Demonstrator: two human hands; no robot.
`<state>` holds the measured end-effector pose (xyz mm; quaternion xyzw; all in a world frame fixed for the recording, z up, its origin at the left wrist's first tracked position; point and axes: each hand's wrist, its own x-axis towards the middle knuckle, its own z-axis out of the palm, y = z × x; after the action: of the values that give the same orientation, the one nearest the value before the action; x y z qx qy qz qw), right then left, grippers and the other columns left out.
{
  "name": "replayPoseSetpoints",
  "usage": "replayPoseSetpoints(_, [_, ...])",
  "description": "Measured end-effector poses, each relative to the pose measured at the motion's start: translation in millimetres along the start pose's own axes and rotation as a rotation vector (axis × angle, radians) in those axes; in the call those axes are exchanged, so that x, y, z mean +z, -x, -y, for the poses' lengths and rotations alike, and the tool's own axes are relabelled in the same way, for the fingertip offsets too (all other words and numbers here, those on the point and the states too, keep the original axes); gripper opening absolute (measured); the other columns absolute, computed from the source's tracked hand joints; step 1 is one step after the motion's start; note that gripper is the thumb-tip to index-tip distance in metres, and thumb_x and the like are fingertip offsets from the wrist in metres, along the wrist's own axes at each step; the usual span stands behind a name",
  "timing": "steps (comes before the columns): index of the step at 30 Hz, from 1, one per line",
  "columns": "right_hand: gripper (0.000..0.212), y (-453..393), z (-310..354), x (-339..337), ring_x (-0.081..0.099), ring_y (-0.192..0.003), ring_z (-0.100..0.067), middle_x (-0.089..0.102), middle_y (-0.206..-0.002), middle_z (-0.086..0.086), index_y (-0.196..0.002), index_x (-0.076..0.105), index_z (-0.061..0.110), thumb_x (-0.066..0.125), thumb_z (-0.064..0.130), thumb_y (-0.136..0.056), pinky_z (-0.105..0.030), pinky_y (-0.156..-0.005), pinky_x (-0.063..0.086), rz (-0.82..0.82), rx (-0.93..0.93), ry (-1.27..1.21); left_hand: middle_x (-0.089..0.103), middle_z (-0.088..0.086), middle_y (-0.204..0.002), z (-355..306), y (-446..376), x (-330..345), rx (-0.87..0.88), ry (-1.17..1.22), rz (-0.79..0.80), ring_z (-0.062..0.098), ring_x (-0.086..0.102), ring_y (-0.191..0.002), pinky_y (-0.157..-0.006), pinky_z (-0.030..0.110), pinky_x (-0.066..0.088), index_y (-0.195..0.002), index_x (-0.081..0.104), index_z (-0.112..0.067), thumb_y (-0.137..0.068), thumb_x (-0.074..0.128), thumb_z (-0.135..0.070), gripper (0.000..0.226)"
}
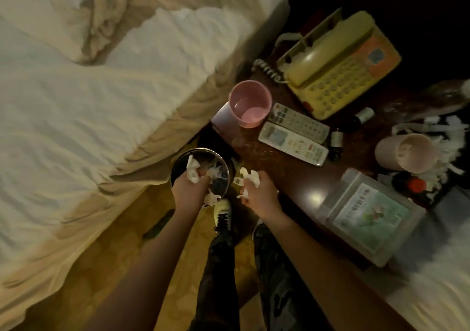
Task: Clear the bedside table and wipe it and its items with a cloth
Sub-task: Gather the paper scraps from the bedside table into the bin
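My left hand grips a crumpled white tissue over the round dark waste bin, which holds more tissue scraps. My right hand grips another wad of white tissue just off the front corner of the dark wooden bedside table. On the table lie two remote controls, a pink cup, a yellow telephone, a ribbed pale cup and a clear plastic box.
A bed with rumpled white sheets fills the left. Small bottles and shredded white paper lie at the table's right side. A second bed edge is at lower right. My legs and a shoe stand on the wooden floor.
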<state>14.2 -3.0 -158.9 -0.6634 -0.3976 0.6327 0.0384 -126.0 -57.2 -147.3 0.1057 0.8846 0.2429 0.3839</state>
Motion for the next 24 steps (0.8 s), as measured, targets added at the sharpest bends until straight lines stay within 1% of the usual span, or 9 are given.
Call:
replayPoseSetpoints(2, [0.019,-13,-7,22,0.064,-0.081,-0.020,0.061,-0.086,0.002,-0.111,0.055,0.015,0.054,0.019,-0.093,-0.039,-0.073,0.057,0.016,0.031,0.033,0.068,0.010,-0.080,22,-19,-4,-0.041,-0.007,-0.016,0.022,0.064,-0.074,-0.055,0.019,0.040,-0.090,0.068,-0.006,-0.085,0.065,-0.020,0.015])
replayPoseSetpoints(5, [0.029,-36,-19,54,0.062,-0.093,-0.024,0.060,-0.103,-0.007,-0.123,0.051,0.005,0.051,0.014,-0.095,-0.026,-0.066,0.050,0.067,0.092,0.076,0.070,0.012,-0.087,55,-53,-3,-0.114,0.014,-0.012,0.027,0.066,-0.082,-0.069,0.031,0.051,-0.094,0.068,-0.007,-0.083,0.066,-0.022,0.019])
replayPoseSetpoints(7, [0.032,-52,-30,74,0.063,-0.099,-0.029,0.058,-0.109,-0.008,-0.127,0.049,0.007,0.051,0.014,-0.095,-0.026,-0.064,0.051,0.106,0.121,0.126,0.070,0.013,-0.092,77,-75,1,-0.177,0.019,-0.001,0.029,0.066,-0.088,-0.080,0.036,0.053,-0.098,0.068,-0.008,-0.083,0.066,-0.023,0.021])
replayPoseSetpoints(11, [0.035,-88,-59,109,0.063,-0.100,-0.033,0.056,-0.117,-0.013,-0.128,0.048,0.007,0.054,0.010,-0.094,-0.020,-0.047,0.053,0.118,0.169,0.137,0.069,0.013,-0.094,112,-109,18,-0.213,-0.011,0.051,0.031,0.064,-0.091,-0.085,0.044,0.052,-0.096,0.066,-0.009,-0.083,0.067,-0.021,0.017])
replayPoseSetpoints(13, [0.036,-106,-72,124,0.062,-0.102,-0.033,0.054,-0.121,-0.014,-0.127,0.046,0.009,0.055,0.008,-0.093,-0.025,-0.055,0.056,0.118,0.192,0.121,0.066,0.010,-0.096,126,-123,26,-0.223,0.002,0.077,0.029,0.062,-0.095,-0.083,0.038,0.051,-0.098,0.064,-0.011,-0.084,0.067,-0.019,0.017])
replayPoseSetpoints(15, [0.043,-122,-84,137,0.059,-0.108,-0.033,0.049,-0.129,-0.015,-0.131,0.042,0.010,0.057,0.006,-0.091,-0.034,-0.070,0.057,0.148,0.215,0.102,0.063,0.010,-0.106,137,-135,31,-0.250,0.015,0.135,0.029,0.060,-0.103,-0.082,0.034,0.048,-0.113,0.060,-0.009,-0.084,0.066,-0.020,0.031])
replayPoseSetpoints(19, [0.068,-136,-97,148,0.050,-0.120,-0.030,0.044,-0.132,-0.008,-0.147,0.024,0.020,0.057,0.001,-0.090,-0.039,-0.088,0.052,0.235,0.284,0.034,0.049,0.010,-0.136,151,-151,33,-0.339,0.102,0.300,0.032,0.050,-0.120,-0.097,0.040,0.046,-0.139,0.043,-0.015,-0.089,0.062,-0.026,0.055])
replayPoseSetpoints(22, [0.065,-135,-98,147,0.055,-0.113,-0.030,0.051,-0.129,-0.016,-0.146,0.027,0.017,0.052,-0.005,-0.090,-0.042,-0.091,0.051,0.180,0.330,0.023,0.048,0.010,-0.137,151,-152,27,-0.405,0.176,0.331,0.032,0.049,-0.121,-0.102,0.047,0.044,-0.145,0.036,-0.019,-0.091,0.058,-0.016,0.058])
replayPoseSetpoints(24, [0.051,-128,-91,141,0.059,-0.092,-0.027,0.056,-0.110,-0.021,-0.139,0.035,0.009,0.046,-0.007,-0.092,-0.043,-0.091,0.049,0.154,0.368,-0.012,0.052,0.010,-0.127,147,-146,22,-0.430,0.187,0.344,0.029,0.053,-0.112,-0.099,0.042,0.046,-0.142,0.039,-0.017,-0.091,0.055,-0.009,0.054])
